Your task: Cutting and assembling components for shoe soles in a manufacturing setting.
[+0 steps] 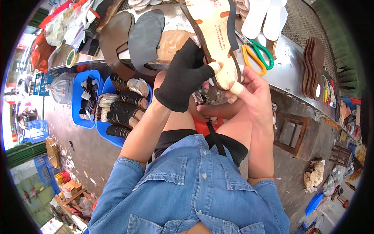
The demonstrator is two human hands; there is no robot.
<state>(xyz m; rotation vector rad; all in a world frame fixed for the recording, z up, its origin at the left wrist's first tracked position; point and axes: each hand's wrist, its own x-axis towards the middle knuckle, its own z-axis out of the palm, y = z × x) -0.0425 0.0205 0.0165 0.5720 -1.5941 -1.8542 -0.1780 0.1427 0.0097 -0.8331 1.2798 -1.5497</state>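
So the person's sitting at the metal tabletop (290,74) with a shoe sole (216,39) held up in both hands, right over their knees and just in front of the tabletop edge. It's a tan insole with a dark brown rim, heel end toward them. The left hand (183,78) has a black fingerless glove on and its grip is closed on the heel from the left, thumb pressed on the tan face. The right hand (253,91) is bare with tape wrapped on the fingertips, and it's pinching the heel edge from the right side. Just past the sole there's a pair of scissors (255,54) with 1 green and 1 orange handle lying on the tabletop. 2 dark flat soles (132,39) sit further left, and blue bins (99,107) of stacked parts are down on the floor.
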